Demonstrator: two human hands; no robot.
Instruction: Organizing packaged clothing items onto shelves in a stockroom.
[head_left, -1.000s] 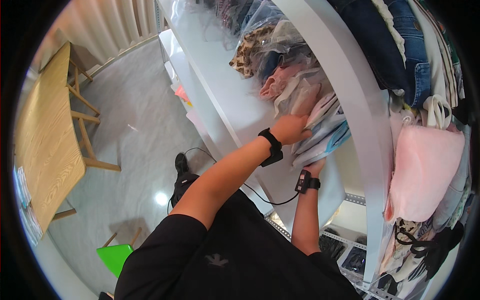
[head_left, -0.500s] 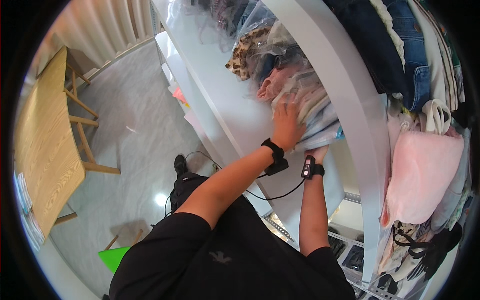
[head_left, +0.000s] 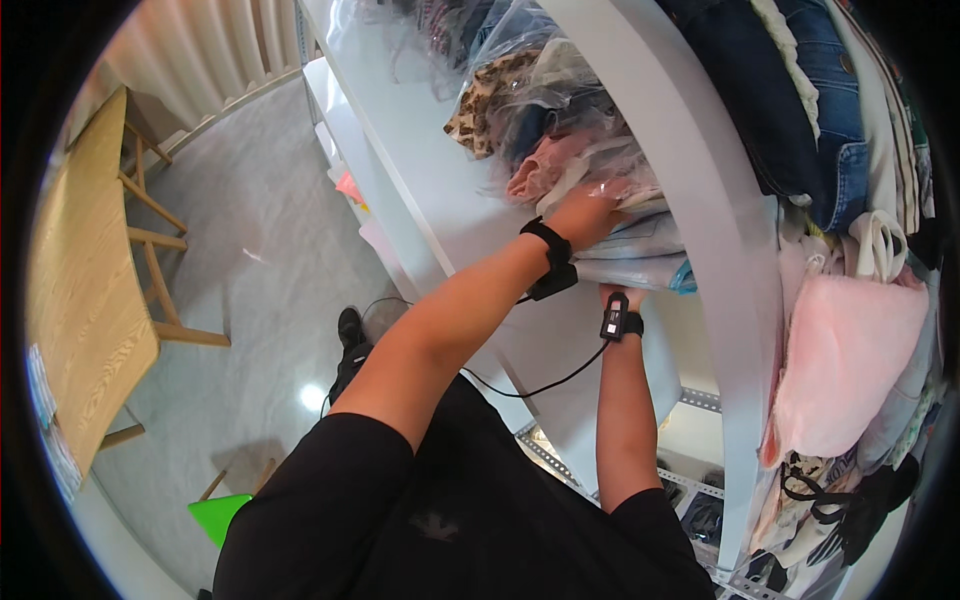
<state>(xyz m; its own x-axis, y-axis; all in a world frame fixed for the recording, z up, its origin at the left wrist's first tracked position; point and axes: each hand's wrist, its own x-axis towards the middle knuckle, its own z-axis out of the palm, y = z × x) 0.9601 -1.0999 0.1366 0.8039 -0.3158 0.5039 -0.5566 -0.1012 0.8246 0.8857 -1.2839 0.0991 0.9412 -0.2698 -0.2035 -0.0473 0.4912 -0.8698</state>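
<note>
A pile of folded clothes in clear plastic bags lies on a white shelf. My left hand [head_left: 588, 214] reaches into the pile, between a pink bagged garment [head_left: 545, 165] and light blue folded garments [head_left: 640, 240]; its fingers are hidden by plastic and cloth. Below the pile, my right hand [head_left: 622, 294] is at the lower edge of the bottom bagged garment [head_left: 635, 272], fingers out of sight under it. A leopard-print garment [head_left: 485, 100] lies farther back in the pile. Each wrist wears a black strap with a small device.
A white upright panel [head_left: 715, 190] stands just right of the pile. Beyond it are stacked jeans [head_left: 830, 110] and a fluffy pink garment [head_left: 850, 360]. A black cable [head_left: 540, 397] runs between my wrists. At left stand a wooden table [head_left: 90, 290] and a green seat [head_left: 218, 518].
My left hand, which lay on top of the pile with fingers showing, has moved right and in among the garments. The right hand has shifted slightly up, still at the pile's lower edge.
</note>
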